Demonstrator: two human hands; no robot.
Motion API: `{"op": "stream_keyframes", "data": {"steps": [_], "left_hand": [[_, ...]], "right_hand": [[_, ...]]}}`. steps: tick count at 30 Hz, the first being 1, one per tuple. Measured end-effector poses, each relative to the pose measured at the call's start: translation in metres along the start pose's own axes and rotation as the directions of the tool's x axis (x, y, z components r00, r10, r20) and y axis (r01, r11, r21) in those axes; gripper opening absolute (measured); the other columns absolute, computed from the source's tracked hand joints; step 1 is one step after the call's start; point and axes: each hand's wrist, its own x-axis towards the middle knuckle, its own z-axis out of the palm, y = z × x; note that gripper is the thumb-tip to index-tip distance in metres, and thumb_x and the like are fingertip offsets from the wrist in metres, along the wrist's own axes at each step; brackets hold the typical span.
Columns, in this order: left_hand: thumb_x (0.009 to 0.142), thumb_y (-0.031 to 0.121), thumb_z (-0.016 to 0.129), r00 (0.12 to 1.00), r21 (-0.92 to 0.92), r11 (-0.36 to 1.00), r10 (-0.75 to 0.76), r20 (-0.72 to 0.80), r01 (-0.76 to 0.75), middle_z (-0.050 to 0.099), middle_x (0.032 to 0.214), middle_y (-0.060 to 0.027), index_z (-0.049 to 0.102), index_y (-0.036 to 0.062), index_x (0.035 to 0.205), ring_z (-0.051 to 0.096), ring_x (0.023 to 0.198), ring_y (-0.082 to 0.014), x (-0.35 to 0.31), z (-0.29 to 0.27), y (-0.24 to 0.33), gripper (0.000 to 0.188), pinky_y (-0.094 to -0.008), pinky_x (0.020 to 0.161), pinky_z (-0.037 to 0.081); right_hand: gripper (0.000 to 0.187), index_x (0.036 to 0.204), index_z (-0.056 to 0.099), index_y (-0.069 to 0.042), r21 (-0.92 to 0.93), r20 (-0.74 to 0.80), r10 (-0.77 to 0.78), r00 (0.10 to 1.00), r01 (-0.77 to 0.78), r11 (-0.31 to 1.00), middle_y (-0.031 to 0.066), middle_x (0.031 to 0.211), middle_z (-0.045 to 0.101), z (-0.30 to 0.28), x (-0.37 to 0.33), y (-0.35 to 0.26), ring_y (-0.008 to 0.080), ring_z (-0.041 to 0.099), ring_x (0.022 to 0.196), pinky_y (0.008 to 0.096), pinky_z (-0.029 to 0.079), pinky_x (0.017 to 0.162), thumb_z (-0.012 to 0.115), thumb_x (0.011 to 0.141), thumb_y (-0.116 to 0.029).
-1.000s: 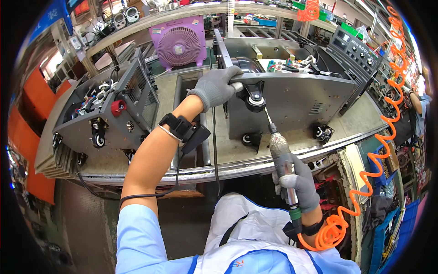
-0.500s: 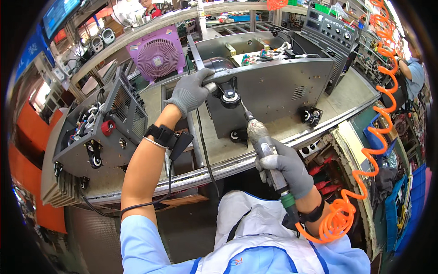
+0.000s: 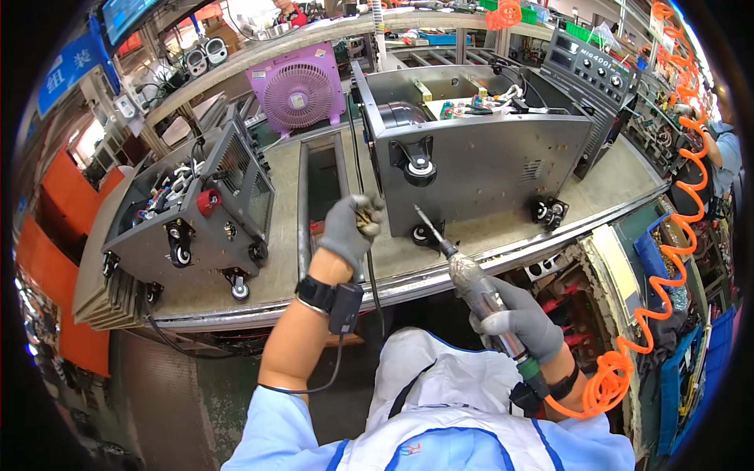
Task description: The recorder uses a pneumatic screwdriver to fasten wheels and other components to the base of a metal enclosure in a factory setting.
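Grey metal case (image 3: 487, 157), its upper wheel (image 3: 419, 169) now free of both hands

Seen from the wearer's head, the case stands on a pale workbench (image 3: 281, 177), its open top showing wires. The black wheel sits against the upper left of the panel facing the wearer. Two more wheels are mounted below: one at the lower left (image 3: 428, 235), one at the lower right (image 3: 550, 210).

Half a second ago the left hand (image 3: 350, 228) braced the case beside the upper wheel, and the driver's bit reached up to it. Now that hand has dropped to the left of the case, touching nothing on it. Its gloved fingers are curled narrow around what seem to be small brassy pieces (image 3: 364, 218), too small to identify.

The right hand (image 3: 525, 318), also gloved, is wrapped firmly around a power driver (image 3: 475, 286), fed by a coiled orange hose (image 3: 613, 381). The bit has come down from the upper wheel and points just above the lower left one; whether it touches the panel, I cannot tell. With no hand supporting it, the upper wheel appears fastened enough to stay put.
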Motion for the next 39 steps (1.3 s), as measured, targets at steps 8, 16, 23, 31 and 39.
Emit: {"op": "stream_keyframes", "data": {"steps": [8,16,23,31,39], "left_hand": [[0.091,0.010,0.041,0.988,0.012,1.000,-0.030,0.153,0.029,0.052,0.092,-0.0115,0.045,-0.0026,0.113,0.043,0.059,-0.0071,-0.015,-0.012,-0.037,0.025,-0.0148,0.036,0.030],[0.091,0.015,0.046,0.984,0.072,0.996,0.032,0.173,-0.044,0.054,0.090,-0.0109,0.050,-0.0007,0.106,0.042,0.054,-0.0061,-0.019,-0.007,-0.031,0.023,-0.0151,0.034,0.029],[0.091,0.013,0.043,0.982,-0.017,0.998,0.069,0.178,-0.067,0.054,0.093,-0.0126,0.051,0.0003,0.105,0.043,0.053,-0.0065,-0.019,-0.004,-0.036,0.020,-0.0148,0.034,0.031],[0.091,0.013,0.042,0.980,0.061,0.995,0.071,0.184,-0.084,0.056,0.093,-0.0142,0.051,-0.0001,0.104,0.043,0.050,-0.0058,-0.022,0.005,-0.033,0.020,-0.0146,0.034,0.031],[0.090,0.010,0.042,0.971,0.283,0.942,0.126,0.202,-0.181,0.059,0.089,-0.0167,0.051,-0.0027,0.106,0.041,0.045,-0.0051,-0.023,0.011,-0.024,0.023,-0.0154,0.036,0.030]], "right_hand": [[0.066,0.120,0.043,0.001,0.020,0.109,0.008,0.994,-0.010,1.000,0.0079,0.081,0.052,0.000,0.003,-0.003,0.0132,0.053,0.064,0.0254,0.047,0.053,0.064,0.060,-0.015],[0.074,0.122,0.042,0.001,-0.055,0.127,0.011,0.992,-0.003,0.998,0.0063,0.082,0.053,-0.003,0.003,0.003,0.0121,0.053,0.067,0.0255,0.047,0.058,0.068,0.056,-0.015],[0.069,0.120,0.044,0.001,-0.109,0.115,0.029,0.993,-0.016,0.994,0.0045,0.086,0.052,-0.005,0.002,0.003,0.0104,0.051,0.073,0.0248,0.045,0.065,0.069,0.058,-0.017],[0.080,0.128,0.038,0.000,-0.276,0.090,-0.044,0.995,0.068,0.959,0.0087,0.104,0.054,-0.002,0.005,0.000,0.0170,0.052,0.090,0.0290,0.042,0.083,0.072,0.060,-0.023],[0.087,0.132,0.031,0.001,-0.535,0.078,-0.089,0.993,0.117,0.837,0.0109,0.106,0.054,-0.004,0.013,0.006,0.0165,0.050,0.096,0.0285,0.038,0.087,0.072,0.060,-0.024]]}}
